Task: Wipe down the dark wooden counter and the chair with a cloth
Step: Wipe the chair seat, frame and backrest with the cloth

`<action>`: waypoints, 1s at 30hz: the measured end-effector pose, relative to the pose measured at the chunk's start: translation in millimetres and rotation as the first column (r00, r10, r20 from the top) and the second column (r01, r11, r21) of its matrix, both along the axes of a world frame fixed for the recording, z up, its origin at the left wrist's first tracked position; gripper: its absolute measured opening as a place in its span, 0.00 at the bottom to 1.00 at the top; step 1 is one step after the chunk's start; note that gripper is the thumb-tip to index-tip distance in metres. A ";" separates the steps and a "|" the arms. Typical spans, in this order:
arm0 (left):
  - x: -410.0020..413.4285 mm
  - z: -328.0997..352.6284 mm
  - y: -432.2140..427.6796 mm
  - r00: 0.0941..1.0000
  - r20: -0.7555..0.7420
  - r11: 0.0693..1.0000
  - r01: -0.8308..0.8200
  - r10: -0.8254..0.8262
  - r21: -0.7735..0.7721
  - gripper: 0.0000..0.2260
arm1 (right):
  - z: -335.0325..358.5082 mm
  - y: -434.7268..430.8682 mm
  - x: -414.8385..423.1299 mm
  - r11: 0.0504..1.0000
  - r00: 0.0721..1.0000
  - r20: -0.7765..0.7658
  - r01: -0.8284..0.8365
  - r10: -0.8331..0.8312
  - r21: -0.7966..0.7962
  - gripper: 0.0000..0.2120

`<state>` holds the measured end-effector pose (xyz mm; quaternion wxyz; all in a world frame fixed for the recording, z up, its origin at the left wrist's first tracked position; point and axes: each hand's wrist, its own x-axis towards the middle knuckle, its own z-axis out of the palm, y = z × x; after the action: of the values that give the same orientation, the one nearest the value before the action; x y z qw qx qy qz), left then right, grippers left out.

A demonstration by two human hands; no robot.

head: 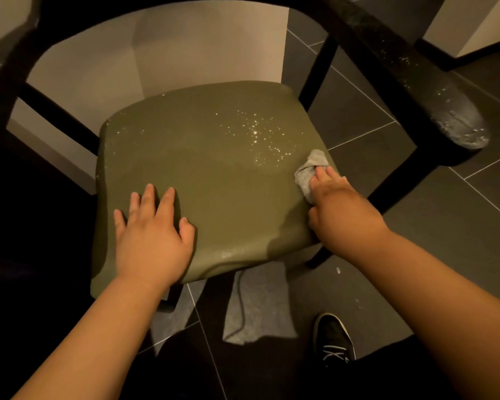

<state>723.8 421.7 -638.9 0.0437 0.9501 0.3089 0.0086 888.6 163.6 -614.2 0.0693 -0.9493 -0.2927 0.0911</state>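
Dark tiles made up the floor (358, 111), and on it a black wooden chair (387, 53) was stood, its olive-green seat (214, 168) filling the middle of the view. A spare grey rag (257, 307) was seen on the floor below the seat's front edge. The left hand (153, 235) was laid flat on the seat, its fingers (149, 197) spread wide and holding nothing. The right hand (341, 209) was set at the seat's right edge, fingers curled over a bunched grey cloth (309, 171). Just beside the cloth, pale specks (260, 134) were scattered. A careless stroke outward could be expected to sweep them onto the floor. If the dusty armrest (459, 122) were left until last, its dust could be shed onto the wiped seat.
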 end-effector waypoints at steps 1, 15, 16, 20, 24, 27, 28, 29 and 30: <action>1.9 0.8 -0.2 1.000 -0.018 1.000 -0.009 0.009 -0.005 0.30 | 0.5 3.2 -3.6 1.000 1.000 -0.002 0.008 -0.008 0.011 0.32; 27.6 0.4 -32.5 0.970 0.066 0.969 0.239 -0.234 -0.069 0.34 | -5.5 -4.4 -6.0 0.973 0.989 0.013 0.149 -0.149 -0.173 0.30; 28.1 0.1 -33.0 0.970 0.067 0.969 0.237 -0.233 -0.068 0.33 | -4.5 -2.6 -10.9 0.977 0.990 0.004 0.137 -0.138 -0.161 0.31; 27.4 0.4 -32.9 0.970 0.067 0.968 0.239 -0.234 -0.073 0.33 | -2.8 10.8 -23.8 0.995 0.994 -0.061 -0.091 0.093 0.027 0.33; 27.4 -2.1 -32.5 0.969 0.083 0.969 0.237 -0.231 -0.072 0.33 | -6.3 6.6 -2.2 0.989 0.997 0.010 -0.074 0.073 0.132 0.27; 26.7 -3.6 -31.5 0.968 0.078 0.968 0.242 -0.237 -0.066 0.33 | -7.5 1.1 15.9 0.995 0.998 -0.027 0.056 -0.054 0.078 0.24; 26.5 -3.8 -31.5 0.968 0.083 0.969 0.240 -0.235 -0.064 0.33 | -7.0 0.5 12.4 0.997 0.998 -0.022 0.063 -0.062 0.050 0.24; 26.7 -4.5 -31.2 0.969 0.089 0.969 0.238 -0.232 -0.062 0.33 | -8.1 -0.1 4.7 0.998 0.999 -0.015 0.043 -0.042 0.043 0.24; 27.0 -5.0 -30.9 0.969 0.093 0.970 0.235 -0.230 -0.057 0.33 | -9.3 0.0 -6.3 0.998 1.000 -0.002 0.002 -0.002 0.058 0.25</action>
<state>750.8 390.8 -643.9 0.0898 0.9764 0.1934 0.0334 882.3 163.6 -623.6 0.0970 -0.9472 -0.2941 0.0832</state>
